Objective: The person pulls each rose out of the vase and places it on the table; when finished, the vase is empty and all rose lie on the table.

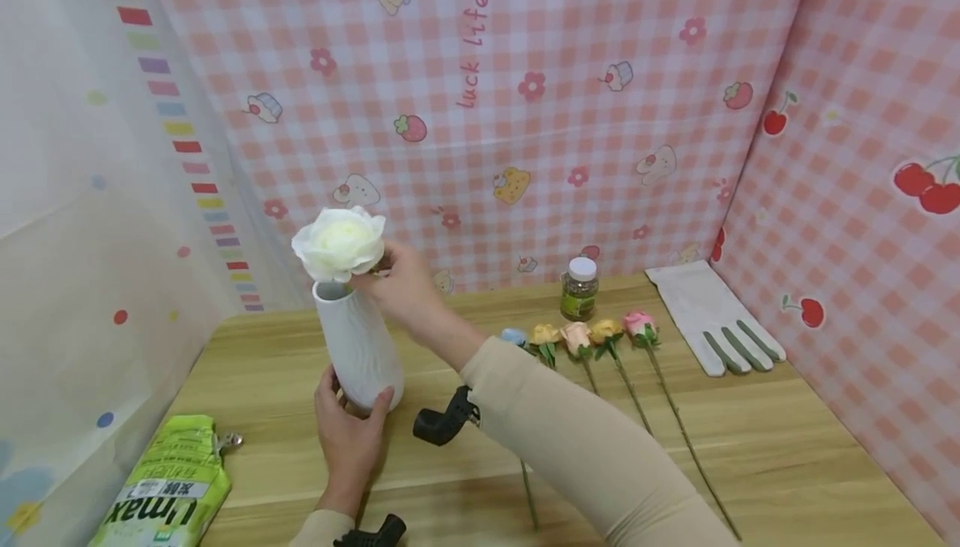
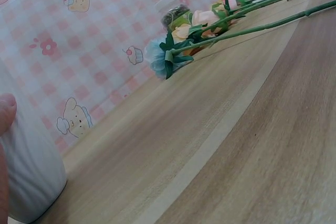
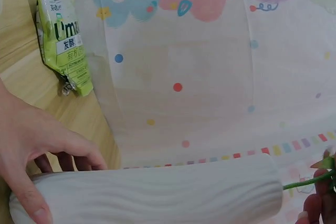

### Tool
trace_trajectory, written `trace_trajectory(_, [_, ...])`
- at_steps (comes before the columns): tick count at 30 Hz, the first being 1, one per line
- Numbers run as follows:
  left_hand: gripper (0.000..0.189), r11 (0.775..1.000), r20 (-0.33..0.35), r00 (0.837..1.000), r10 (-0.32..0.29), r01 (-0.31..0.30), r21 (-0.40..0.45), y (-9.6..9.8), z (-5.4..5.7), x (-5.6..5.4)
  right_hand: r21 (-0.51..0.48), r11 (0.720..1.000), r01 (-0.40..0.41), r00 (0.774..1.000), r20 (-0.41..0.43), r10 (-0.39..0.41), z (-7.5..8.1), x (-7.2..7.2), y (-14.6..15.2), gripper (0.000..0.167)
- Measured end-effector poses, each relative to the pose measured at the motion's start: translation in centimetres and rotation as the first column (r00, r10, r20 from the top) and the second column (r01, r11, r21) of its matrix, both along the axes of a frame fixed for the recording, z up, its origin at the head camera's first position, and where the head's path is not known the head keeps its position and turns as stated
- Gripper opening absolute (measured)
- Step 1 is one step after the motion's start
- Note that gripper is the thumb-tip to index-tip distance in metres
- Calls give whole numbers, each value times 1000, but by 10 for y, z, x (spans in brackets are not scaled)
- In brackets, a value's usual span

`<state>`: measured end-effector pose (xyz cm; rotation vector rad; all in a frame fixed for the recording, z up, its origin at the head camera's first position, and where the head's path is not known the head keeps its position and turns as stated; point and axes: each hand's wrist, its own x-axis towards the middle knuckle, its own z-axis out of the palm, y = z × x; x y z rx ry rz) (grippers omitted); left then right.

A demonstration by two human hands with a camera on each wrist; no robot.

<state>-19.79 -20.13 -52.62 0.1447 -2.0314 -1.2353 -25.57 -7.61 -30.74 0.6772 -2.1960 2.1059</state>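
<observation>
A white ribbed vase (image 1: 362, 351) stands at the left of the wooden table. My left hand (image 1: 348, 443) grips it low down, thumb on one side and fingers round the other. Just over the mouth, my right hand (image 1: 411, 293) pinches a white artificial flower (image 1: 341, 244) right below its bloom. In the right wrist view the green stem (image 3: 307, 182) runs from my right fingers (image 3: 313, 205) into the vase's opening; its lower part is hidden inside. The left wrist view catches only the vase's side (image 2: 34, 177) and a bit of thumb.
Several artificial flowers lie right of centre: a blue one (image 1: 514, 336), yellow ones, a peach one (image 1: 577, 338) and a pink one (image 1: 640, 326). Behind them stands a white-lidded jar (image 1: 579, 290). White gloves (image 1: 712, 313) lie far right, a green bag (image 1: 176, 480) front left.
</observation>
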Motion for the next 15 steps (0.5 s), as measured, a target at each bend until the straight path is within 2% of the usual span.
trace_trajectory(3, [86,1000,9,1000,-3,3,0,0,-1,0,-56,998,-11,1000,-21,10,5,-1,2,22])
trace_trajectory(7, [86,1000,33,999,4,-4,7,-1,-1,-1,-134,989,-56,998,-27,53,7,-1,3,21])
trace_trajectory(15, [87,1000,28,1000,10,-10,3,0,-1,0,-155,984,-89,996,15,93,-3,-4,2,28])
